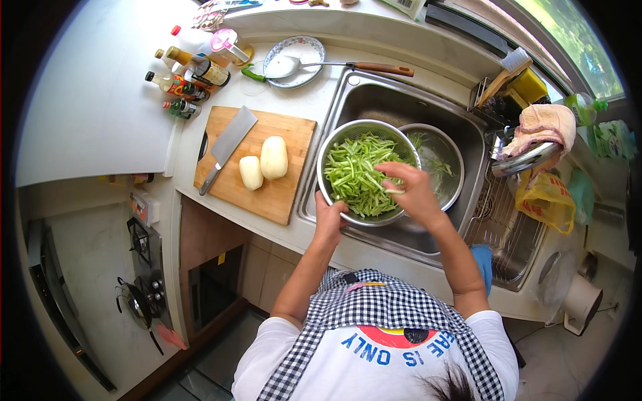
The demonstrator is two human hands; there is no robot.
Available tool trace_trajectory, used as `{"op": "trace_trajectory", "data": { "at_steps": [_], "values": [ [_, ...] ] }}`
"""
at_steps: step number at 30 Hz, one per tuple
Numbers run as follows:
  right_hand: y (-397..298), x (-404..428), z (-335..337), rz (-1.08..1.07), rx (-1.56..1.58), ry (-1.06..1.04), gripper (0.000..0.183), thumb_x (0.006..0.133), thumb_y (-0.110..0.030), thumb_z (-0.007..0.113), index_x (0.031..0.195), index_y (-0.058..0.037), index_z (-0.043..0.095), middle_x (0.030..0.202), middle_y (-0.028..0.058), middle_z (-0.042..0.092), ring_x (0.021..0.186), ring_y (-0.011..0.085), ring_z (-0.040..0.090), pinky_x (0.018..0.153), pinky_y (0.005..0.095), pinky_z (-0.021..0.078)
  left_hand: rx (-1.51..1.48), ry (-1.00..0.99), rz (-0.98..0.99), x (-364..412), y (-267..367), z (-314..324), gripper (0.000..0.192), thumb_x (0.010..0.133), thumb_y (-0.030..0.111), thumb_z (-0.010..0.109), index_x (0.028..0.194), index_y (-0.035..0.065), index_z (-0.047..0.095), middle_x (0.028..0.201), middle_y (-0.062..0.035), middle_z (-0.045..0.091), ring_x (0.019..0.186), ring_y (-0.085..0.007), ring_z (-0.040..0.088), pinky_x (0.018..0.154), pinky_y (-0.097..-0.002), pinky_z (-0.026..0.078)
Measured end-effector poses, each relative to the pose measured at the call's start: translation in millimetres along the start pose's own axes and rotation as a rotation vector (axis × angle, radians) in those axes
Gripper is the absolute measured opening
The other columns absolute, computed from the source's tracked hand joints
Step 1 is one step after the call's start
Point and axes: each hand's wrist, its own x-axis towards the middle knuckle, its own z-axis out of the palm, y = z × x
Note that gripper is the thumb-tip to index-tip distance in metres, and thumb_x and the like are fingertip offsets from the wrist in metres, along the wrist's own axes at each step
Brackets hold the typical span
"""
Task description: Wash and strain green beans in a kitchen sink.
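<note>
A perforated metal colander (327, 196) full of sliced green vegetable strips (358, 175), apparently green beans, is tilted over the left side of the sink. My left hand (331, 213) grips its near rim, thumb on the edge. Over the colander's right side hovers my right hand (414, 193), slightly blurred, with fingers curled. A small pale strip (394, 191) shows at its thumb and seems pinched there. Partly behind the colander and my right hand, a metal bowl (457, 165) holds water and a few green strips (441, 168).
On the left, a wooden cutting board (273, 200) carries a cleaver (233, 138) and two peeled potatoes (274, 158). Bottles (183, 87) crowd the back left. A ladle (286, 66) rests on a patterned plate (316, 50). Right of the sink basin (381, 95) is a wire rack (494, 215).
</note>
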Motion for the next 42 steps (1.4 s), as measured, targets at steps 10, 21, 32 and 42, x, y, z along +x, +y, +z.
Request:
{"op": "trace_trajectory", "data": {
  "at_steps": [10,21,32,42],
  "values": [
    [190,-31,-65,0.250,-0.325,0.294,0.033,0.073,0.008,0.051,0.104,-0.0012,0.056,0.103,0.0142,0.059,0.093,0.0256,0.059,0.078,0.0339,0.0483,-0.008,-0.072,0.033,-7,26,-17,0.060,0.061,-0.008,0.041,0.120,0.0013,0.035,0.100,-0.0117,0.052,0.079,-0.0224,0.060,0.057,-0.0302,0.056],
    [209,-47,-35,0.297,-0.868,-0.338,0.092,0.064,0.011,0.055,0.140,-0.0153,0.010,0.137,0.0247,0.023,0.112,0.0418,0.044,0.087,0.0397,0.0454,-0.119,-0.076,0.038,-9,46,-15,0.051,0.066,-0.005,0.042,0.116,-0.0019,0.035,0.104,-0.0150,0.051,0.082,-0.0245,0.060,0.058,-0.0345,0.057],
    [182,-17,34,0.444,-0.357,-0.048,0.118,0.049,-0.005,0.079,0.140,-0.0131,0.003,0.140,0.0276,0.009,0.117,0.0431,0.038,0.092,0.0400,0.0424,-0.179,-0.028,0.009,-10,45,-23,0.048,0.066,-0.006,0.041,0.113,-0.0046,0.036,0.100,-0.0165,0.051,0.080,-0.0274,0.060,0.061,-0.0386,0.057],
    [195,1,82,0.348,-0.193,-0.137,0.064,0.075,-0.038,0.060,0.128,-0.0125,0.034,0.122,0.0205,0.041,0.108,0.0390,0.046,0.089,0.0432,0.0410,-0.173,0.033,0.013,-14,43,-24,0.048,0.065,-0.006,0.042,0.112,-0.0011,0.037,0.099,-0.0121,0.051,0.077,-0.0222,0.058,0.059,-0.0331,0.055]
  ]
}}
